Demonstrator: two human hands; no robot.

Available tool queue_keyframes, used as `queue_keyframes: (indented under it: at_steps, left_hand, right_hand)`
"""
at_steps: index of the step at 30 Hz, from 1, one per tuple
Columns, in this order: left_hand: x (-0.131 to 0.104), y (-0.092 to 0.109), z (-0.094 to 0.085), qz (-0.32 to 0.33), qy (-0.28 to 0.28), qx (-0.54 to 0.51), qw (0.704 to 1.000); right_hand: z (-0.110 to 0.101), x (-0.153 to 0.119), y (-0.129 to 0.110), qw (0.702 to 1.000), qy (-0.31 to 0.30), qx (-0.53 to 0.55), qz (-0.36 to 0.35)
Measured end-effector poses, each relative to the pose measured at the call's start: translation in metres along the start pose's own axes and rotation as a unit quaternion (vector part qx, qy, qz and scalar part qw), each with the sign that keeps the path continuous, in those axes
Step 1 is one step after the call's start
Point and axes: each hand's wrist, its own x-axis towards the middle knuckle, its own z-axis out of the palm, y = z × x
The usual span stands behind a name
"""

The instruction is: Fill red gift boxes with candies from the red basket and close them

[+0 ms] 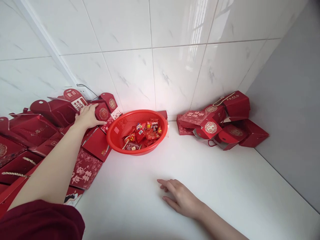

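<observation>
My left hand [87, 117] reaches into the heap of red gift boxes on the left. Its thumb and fingers are spread over a small red box with a gold round emblem [103, 112]; whether it touches that box I cannot tell. Beside the hand stands a red plastic basket [113, 143] holding several wrapped candies [140, 134]. In front of the basket, my right hand [180, 198] hovers over or rests on the white table [140, 200]. Its fingers are loosely bent, the thumb apart, with nothing in them.
More red gift boxes [35, 130], some with rope handles, crowd the left side. Another cluster of red boxes [211, 125] lies at the back right. A white tiled wall [175, 76] closes the back, and a grey panel [287, 110] the right. A wall socket [86, 91] sits behind the left heap.
</observation>
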Motion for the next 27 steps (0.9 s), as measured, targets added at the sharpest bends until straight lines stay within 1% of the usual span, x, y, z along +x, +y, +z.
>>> queue_keyframes:
  at_steps: [2, 6, 8, 9, 11, 13, 14, 15, 16, 17, 18, 19, 20, 21, 23, 25, 27]
  left_hand:
    - [-0.003, 0.009, -0.003, -0.026, -0.002, 0.019, 0.999]
    - [-0.003, 0.032, -0.010, -0.077, -0.028, 0.079, 0.993]
    - [-0.001, 0.052, -0.013, -0.077, -0.027, 0.117, 0.990]
    - [0.000, 0.066, -0.014, -0.063, -0.015, 0.134, 0.989]
    - [-0.001, 0.102, -0.016, -0.008, 0.027, 0.165, 0.986]
    - [-0.011, 0.144, -0.014, 0.071, 0.075, 0.172, 0.980]
    - [-0.021, 0.166, -0.010, 0.113, 0.094, 0.163, 0.976]
    - [-0.035, 0.187, -0.004, 0.162, 0.098, 0.150, 0.970]
    - [-0.053, 0.206, 0.004, 0.213, 0.102, 0.130, 0.963]
    - [-0.074, 0.223, 0.016, 0.280, 0.094, 0.101, 0.950]
    - [-0.099, 0.237, 0.030, 0.359, 0.059, 0.066, 0.929]
    - [-0.124, 0.249, 0.046, 0.426, 0.000, 0.025, 0.905]
    - [-0.150, 0.258, 0.064, 0.469, -0.073, -0.020, 0.880]
    - [-0.174, 0.266, 0.081, 0.467, -0.152, -0.052, 0.869]
    - [-0.211, 0.275, 0.112, 0.413, -0.281, -0.090, 0.862]
    - [-0.232, 0.280, 0.133, 0.347, -0.349, -0.118, 0.862]
    - [-0.239, 0.282, 0.144, 0.291, -0.374, -0.139, 0.869]
  right_hand:
    - [0.000, 0.000, 0.001, 1.000, 0.005, -0.001, -0.004]
    - [0.000, 0.000, 0.000, 1.000, 0.011, -0.007, -0.009]
    - [-0.001, 0.001, -0.002, 1.000, 0.014, -0.015, -0.020]
    - [-0.002, 0.001, -0.001, 0.999, 0.019, -0.024, -0.027]
    - [-0.008, 0.004, 0.004, 0.996, 0.037, -0.062, -0.044]
    - [-0.019, 0.005, 0.018, 0.986, 0.066, -0.145, -0.053]
    - [-0.028, 0.004, 0.029, 0.975, 0.082, -0.199, -0.050]
    - [-0.039, 0.003, 0.042, 0.959, 0.104, -0.261, -0.039]
    - [-0.052, 0.000, 0.056, 0.935, 0.139, -0.327, -0.015]
    - [-0.066, -0.004, 0.070, 0.922, 0.169, -0.349, 0.012]
    - [-0.080, -0.010, 0.084, 0.910, 0.200, -0.362, 0.039]
    - [-0.095, -0.016, 0.096, 0.894, 0.235, -0.374, 0.070]
    - [-0.109, -0.023, 0.107, 0.876, 0.271, -0.386, 0.099]
    - [-0.122, -0.029, 0.115, 0.857, 0.305, -0.397, 0.125]
    - [-0.142, -0.040, 0.128, 0.820, 0.353, -0.419, 0.163]
    - [-0.154, -0.047, 0.137, 0.782, 0.373, -0.456, 0.203]
    - [-0.159, -0.051, 0.146, 0.750, 0.368, -0.487, 0.253]
